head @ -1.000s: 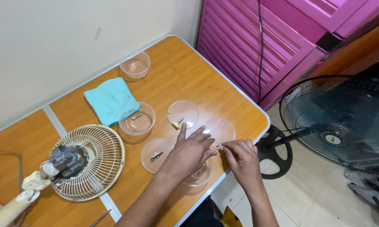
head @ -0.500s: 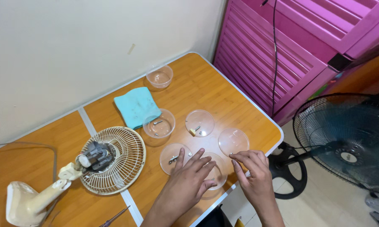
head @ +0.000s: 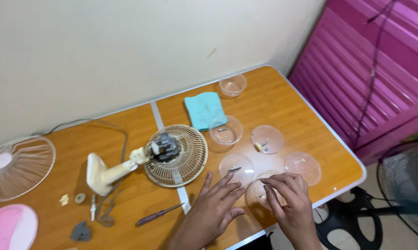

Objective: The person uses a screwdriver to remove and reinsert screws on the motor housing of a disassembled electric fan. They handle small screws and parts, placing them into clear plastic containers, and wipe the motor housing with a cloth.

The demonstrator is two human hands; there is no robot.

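My left hand [head: 213, 208] lies flat with fingers spread, its tips at the rim of a shallow clear dish [head: 237, 167] that holds a small metal part. My right hand [head: 290, 201] bends its fingers down into another clear dish [head: 256, 190] near the table's front edge. A tiny piece lies at its fingertips, and I cannot tell whether it is gripped. A small cream fan lies dismantled to the left, with its rear grille and bare motor [head: 172, 155] and its base [head: 102, 173].
More clear dishes and bowls [head: 302, 167] [head: 267, 139] [head: 225, 132] [head: 232, 84] sit on the wooden table [head: 283, 106], with a teal cloth [head: 204, 110]. A screwdriver [head: 158, 214], small loose parts [head: 80, 198], a front grille [head: 16, 166] and a pink piece [head: 7, 227] lie left. A black floor fan [head: 403, 194] stands right.
The view has swung left, so the fan base, front grille and loose parts now show. Both hands stay at the dishes by the front edge; the right fingers have dipped into a dish.
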